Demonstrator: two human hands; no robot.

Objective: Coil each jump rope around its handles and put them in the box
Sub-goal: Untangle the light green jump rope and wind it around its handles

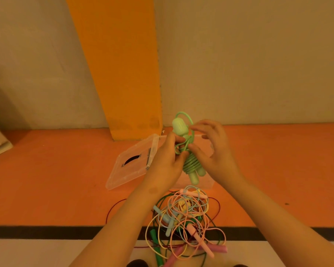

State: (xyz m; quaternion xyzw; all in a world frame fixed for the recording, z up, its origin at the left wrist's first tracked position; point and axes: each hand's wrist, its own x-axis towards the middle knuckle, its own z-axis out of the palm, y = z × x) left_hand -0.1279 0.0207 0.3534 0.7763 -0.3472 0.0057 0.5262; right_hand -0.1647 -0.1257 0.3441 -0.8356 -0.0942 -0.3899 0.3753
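Observation:
I hold a light green jump rope (191, 164) in the air above the clear plastic box (206, 185). Its cord is coiled in tight turns around the two handles, which point down toward me. My left hand (167, 160) grips the bundle from the left. My right hand (210, 151) pinches the loose green cord near the top, beside the rounded upper end (179, 127). The box is mostly hidden behind my hands. On the floor nearer to me lies a tangled pile of jump ropes (185, 222) in pink, blue, yellow, green and dark red.
The box's clear lid (132, 164) lies flat on the orange floor to the left of the box. An orange pillar (127, 74) and a beige wall stand behind. A black stripe (46, 232) crosses the floor near me.

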